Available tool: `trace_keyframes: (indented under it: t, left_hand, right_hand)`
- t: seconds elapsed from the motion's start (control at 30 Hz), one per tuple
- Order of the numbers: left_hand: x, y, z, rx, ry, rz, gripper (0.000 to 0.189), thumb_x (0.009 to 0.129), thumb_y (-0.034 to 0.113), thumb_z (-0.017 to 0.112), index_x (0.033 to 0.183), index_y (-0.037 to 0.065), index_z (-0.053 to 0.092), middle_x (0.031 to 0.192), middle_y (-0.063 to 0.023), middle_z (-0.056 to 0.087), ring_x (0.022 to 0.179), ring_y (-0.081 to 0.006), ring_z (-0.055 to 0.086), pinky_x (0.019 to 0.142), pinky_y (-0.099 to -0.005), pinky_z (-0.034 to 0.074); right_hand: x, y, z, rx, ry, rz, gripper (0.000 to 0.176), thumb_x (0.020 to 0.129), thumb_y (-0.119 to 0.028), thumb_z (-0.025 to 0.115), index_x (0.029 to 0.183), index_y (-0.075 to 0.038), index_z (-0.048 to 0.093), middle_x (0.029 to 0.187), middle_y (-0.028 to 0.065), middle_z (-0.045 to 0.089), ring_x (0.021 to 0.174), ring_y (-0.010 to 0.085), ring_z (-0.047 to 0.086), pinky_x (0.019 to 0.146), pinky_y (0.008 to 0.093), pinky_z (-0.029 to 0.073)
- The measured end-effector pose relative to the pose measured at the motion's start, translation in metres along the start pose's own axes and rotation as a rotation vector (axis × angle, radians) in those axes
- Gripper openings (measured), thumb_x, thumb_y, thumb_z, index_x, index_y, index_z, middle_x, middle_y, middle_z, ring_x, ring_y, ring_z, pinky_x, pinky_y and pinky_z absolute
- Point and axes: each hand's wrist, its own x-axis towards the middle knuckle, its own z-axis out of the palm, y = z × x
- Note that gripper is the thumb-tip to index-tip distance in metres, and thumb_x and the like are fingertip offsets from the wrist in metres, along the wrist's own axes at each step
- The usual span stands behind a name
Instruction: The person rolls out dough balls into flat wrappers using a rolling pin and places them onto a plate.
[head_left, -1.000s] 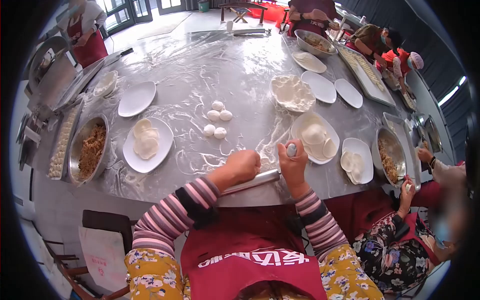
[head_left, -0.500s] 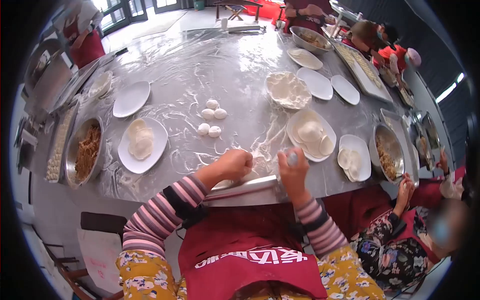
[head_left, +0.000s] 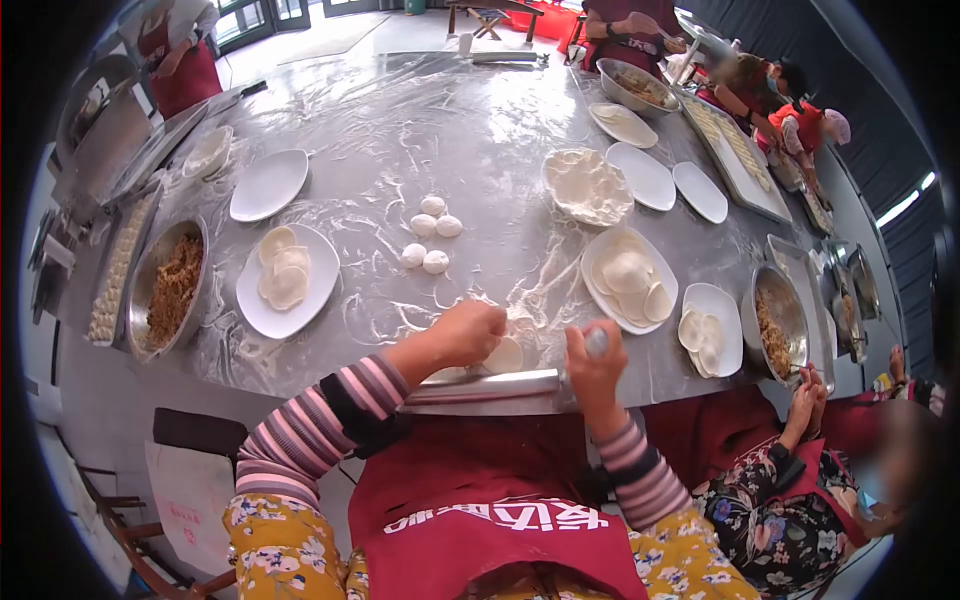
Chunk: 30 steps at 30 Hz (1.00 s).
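My left hand [head_left: 468, 335] is closed at the table's near side, its fingers pinching the edge of a thin round dough wrapper [head_left: 506, 355] partly hidden beneath it. My right hand [head_left: 597, 372] is wrapped around the handle of a metal rolling pin [head_left: 490, 386], whose barrel lies along the near edge, just in front of the wrapper. The handle's grey end pokes out above that fist. Beyond my left hand sit several small dough balls [head_left: 435, 263]. To the right of my right hand, a white plate [head_left: 598, 283] bears stacked wrappers [head_left: 628, 272].
A flour bowl [head_left: 588, 187] stands beyond the stacked wrappers. Left is another plate of wrappers [head_left: 285, 280] and a steel bowl of filling [head_left: 175, 292]; another filling bowl [head_left: 778, 325] is at right. A co-worker's hands [head_left: 803, 410] are close by at right. Trays line both sides.
The wrapper shows more beside my left hand, and the rolling pin sits slightly nearer the table edge. Both hands keep their grips. The whole view has shifted a little.
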Motion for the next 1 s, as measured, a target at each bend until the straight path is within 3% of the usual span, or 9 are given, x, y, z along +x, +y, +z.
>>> trace_keyframes:
  t: [0.1,0.13,0.2,0.3,0.47,0.57,0.63,0.87,1.0]
  left_hand:
    - [-0.004,-0.001,-0.003,-0.075,0.009,0.016,0.007,0.072,0.004,0.058,0.078,0.002,0.056,0.071,-0.0155,0.059,0.071,-0.0325,0.059,0.061,-0.0374,0.045]
    - [-0.003,0.002,-0.006,-0.048,-0.055,0.033,0.007,0.073,0.006,0.059,0.079,0.002,0.057,0.072,-0.016,0.059,0.072,-0.033,0.059,0.062,-0.0383,0.045]
    - [0.004,0.005,-0.009,-0.006,-0.121,0.056,0.008,0.073,0.008,0.059,0.079,0.002,0.057,0.073,-0.0165,0.059,0.072,-0.0335,0.059,0.063,-0.0392,0.045]
    - [0.012,0.004,-0.004,0.143,-0.021,-0.041,0.011,0.075,0.013,0.059,0.079,0.002,0.058,0.075,-0.0173,0.06,0.074,-0.0348,0.059,0.065,-0.0409,0.046]
    - [0.001,0.006,-0.009,0.02,-0.068,-0.04,0.009,0.077,0.01,0.058,0.08,0.001,0.059,0.078,-0.0184,0.062,0.075,-0.0338,0.06,0.067,-0.0397,0.046]
    - [-0.007,0.009,-0.011,-0.145,-0.119,-0.097,0.007,0.075,0.003,0.058,0.08,-0.001,0.058,0.076,-0.0184,0.061,0.074,-0.0322,0.06,0.067,-0.0373,0.046]
    - [-0.006,0.013,-0.009,-0.084,-0.132,-0.043,0.009,0.077,0.008,0.058,0.079,-0.001,0.058,0.077,-0.0198,0.061,0.075,-0.0347,0.06,0.068,-0.0389,0.046]
    - [0.014,0.018,-0.002,0.106,-0.047,0.003,0.017,0.079,0.016,0.053,0.079,0.001,0.061,0.079,-0.0213,0.061,0.079,-0.0399,0.058,0.07,-0.0454,0.046]
    - [0.001,0.007,0.002,-0.007,-0.032,-0.084,0.012,0.076,0.01,0.054,0.077,-0.002,0.058,0.074,-0.0211,0.059,0.07,-0.0307,0.058,0.063,-0.0409,0.044]
  right_hand:
    - [0.0,-0.009,-0.008,0.063,0.011,0.036,0.021,0.074,-0.004,0.069,0.08,-0.005,0.049,0.066,0.011,0.055,0.056,0.032,0.053,0.053,0.0362,0.044]
    - [0.008,-0.01,0.004,0.217,0.027,0.237,0.021,0.075,-0.004,0.069,0.08,-0.005,0.049,0.066,0.0126,0.055,0.056,0.0325,0.053,0.052,0.0371,0.044]
    - [0.035,-0.003,0.032,0.172,0.036,0.116,0.021,0.075,-0.004,0.068,0.081,-0.005,0.049,0.065,0.0139,0.053,0.056,0.0335,0.054,0.052,0.0386,0.042]
    - [0.052,0.0,0.056,0.32,-0.01,0.202,0.021,0.075,-0.004,0.068,0.081,-0.005,0.048,0.064,0.0144,0.051,0.056,0.034,0.054,0.051,0.0393,0.041]
    - [0.007,-0.002,0.008,0.071,0.007,0.006,0.02,0.075,-0.004,0.068,0.082,-0.004,0.049,0.065,0.0142,0.052,0.055,0.0334,0.053,0.05,0.0368,0.042]
    - [-0.007,-0.005,-0.004,0.368,-0.006,0.294,0.02,0.075,-0.002,0.068,0.079,-0.006,0.049,0.059,0.0062,0.049,0.049,0.0202,0.05,0.047,0.034,0.04]
    - [0.018,-0.008,0.014,0.217,0.028,0.176,0.023,0.075,-0.003,0.068,0.087,-0.005,0.049,0.066,0.015,0.052,0.057,0.0339,0.054,0.05,0.0381,0.041]
    - [0.031,0.0,0.031,0.26,0.065,0.112,0.024,0.074,-0.004,0.069,0.086,-0.005,0.048,0.066,0.0181,0.052,0.057,0.0373,0.053,0.049,0.0415,0.041]
    - [-0.015,-0.006,-0.013,0.086,0.047,-0.007,0.023,0.074,-0.002,0.07,0.086,-0.006,0.051,0.069,0.013,0.053,0.056,0.0317,0.053,0.05,0.0378,0.043]
